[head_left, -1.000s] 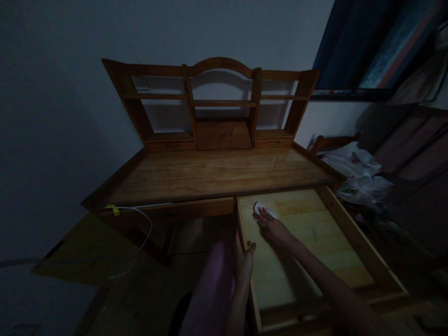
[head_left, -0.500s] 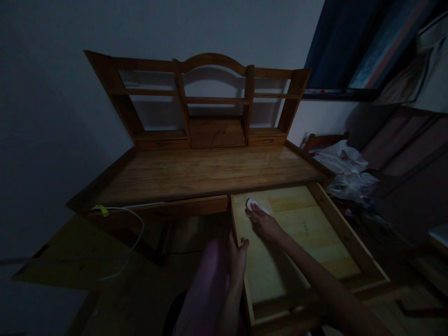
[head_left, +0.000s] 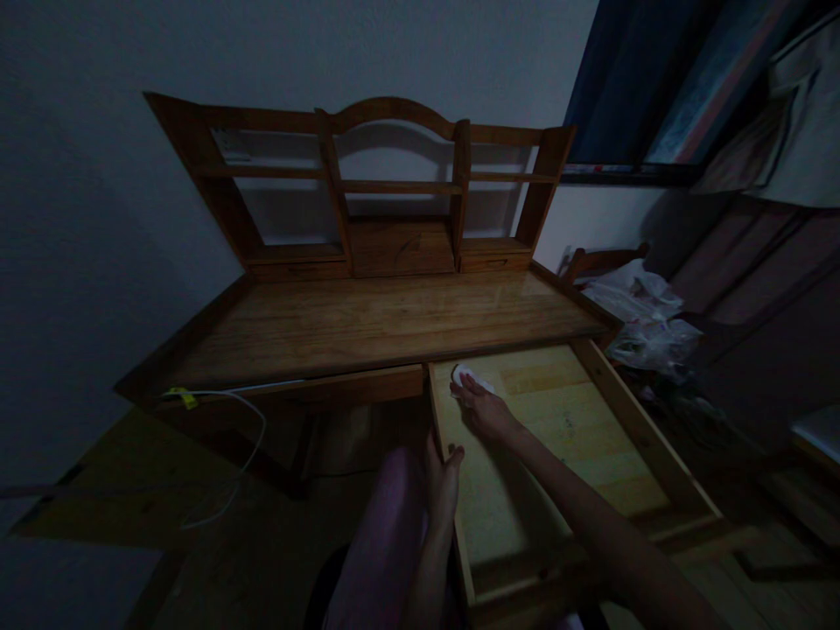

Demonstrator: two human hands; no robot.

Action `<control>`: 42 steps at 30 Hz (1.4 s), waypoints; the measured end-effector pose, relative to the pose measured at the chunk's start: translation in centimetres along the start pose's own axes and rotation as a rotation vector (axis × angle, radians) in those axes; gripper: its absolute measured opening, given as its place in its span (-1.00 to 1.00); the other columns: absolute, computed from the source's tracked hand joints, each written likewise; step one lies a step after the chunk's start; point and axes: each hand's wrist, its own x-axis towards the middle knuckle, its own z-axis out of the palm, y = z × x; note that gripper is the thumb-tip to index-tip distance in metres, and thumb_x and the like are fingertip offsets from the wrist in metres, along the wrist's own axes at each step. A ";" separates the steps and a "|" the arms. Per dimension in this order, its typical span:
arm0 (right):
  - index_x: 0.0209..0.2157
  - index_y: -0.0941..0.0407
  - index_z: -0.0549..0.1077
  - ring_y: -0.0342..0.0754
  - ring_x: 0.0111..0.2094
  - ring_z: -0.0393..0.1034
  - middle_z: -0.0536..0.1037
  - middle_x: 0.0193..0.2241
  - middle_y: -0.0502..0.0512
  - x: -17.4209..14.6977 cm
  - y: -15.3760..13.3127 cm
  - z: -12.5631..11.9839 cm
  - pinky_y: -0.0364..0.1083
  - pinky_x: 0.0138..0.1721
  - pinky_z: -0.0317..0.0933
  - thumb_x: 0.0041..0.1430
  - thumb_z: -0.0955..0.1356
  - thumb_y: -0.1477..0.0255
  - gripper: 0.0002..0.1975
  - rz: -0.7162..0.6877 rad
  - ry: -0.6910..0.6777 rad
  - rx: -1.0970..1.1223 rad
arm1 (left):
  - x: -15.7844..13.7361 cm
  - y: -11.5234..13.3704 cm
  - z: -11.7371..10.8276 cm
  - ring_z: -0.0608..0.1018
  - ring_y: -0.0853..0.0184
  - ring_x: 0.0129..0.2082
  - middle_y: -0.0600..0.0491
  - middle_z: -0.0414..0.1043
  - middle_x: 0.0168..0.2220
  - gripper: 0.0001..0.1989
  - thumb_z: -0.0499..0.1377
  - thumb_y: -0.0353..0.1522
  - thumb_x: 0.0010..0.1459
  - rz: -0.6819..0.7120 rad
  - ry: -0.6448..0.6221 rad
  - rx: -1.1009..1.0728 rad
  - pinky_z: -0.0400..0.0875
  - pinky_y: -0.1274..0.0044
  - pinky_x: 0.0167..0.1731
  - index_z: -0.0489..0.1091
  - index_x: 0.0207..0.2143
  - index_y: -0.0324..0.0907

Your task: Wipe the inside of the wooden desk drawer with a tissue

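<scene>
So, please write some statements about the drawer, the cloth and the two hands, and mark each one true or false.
1. The drawer is pulled out. True.
2. The right hand presses a white cloth on the drawer floor. True.
3. The left hand lies flat on the desk top. False: it grips the drawer's left wall.
4. The cloth is at the drawer's near end. False: it is at the far left corner.
5. A white cable hangs at the desk's left. True.

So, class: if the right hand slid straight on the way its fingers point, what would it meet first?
The right hand would first press further into the white cloth under its fingertips; beyond that, probably the drawer's back, hidden under the desk.
</scene>
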 end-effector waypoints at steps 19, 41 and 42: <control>0.35 0.07 0.18 0.00 0.41 -0.14 -0.04 0.42 0.10 -2.0 1.4 0.2 0.06 0.36 -0.01 0.02 0.23 0.71 -0.19 -0.092 0.056 0.054 | -0.6 0.9 0.2 0.54 0.19 0.03 -0.14 0.35 0.20 -0.28 0.25 -0.44 0.02 -0.036 -0.017 -0.106 0.44 0.44 0.00 0.17 0.27 -0.13; 0.36 0.08 0.15 0.03 0.41 -0.10 0.01 0.41 0.15 -2.2 0.4 -0.1 0.06 0.34 0.01 0.26 0.27 0.41 -0.37 -0.064 0.060 0.003 | 0.3 -0.5 0.0 0.55 0.16 -0.02 -0.13 0.40 0.14 -0.28 0.25 -0.40 0.01 -0.031 0.008 -0.054 0.45 0.39 -0.05 0.19 0.26 -0.11; 0.36 0.09 0.15 0.02 0.41 -0.11 0.02 0.41 0.15 -1.7 0.2 -0.1 0.06 0.35 -0.01 0.28 0.26 0.40 -0.37 -0.069 0.057 -0.006 | 0.2 -0.4 0.0 0.55 0.17 -0.02 -0.13 0.40 0.15 -0.28 0.25 -0.40 0.02 -0.029 0.005 -0.052 0.45 0.40 -0.05 0.19 0.26 -0.11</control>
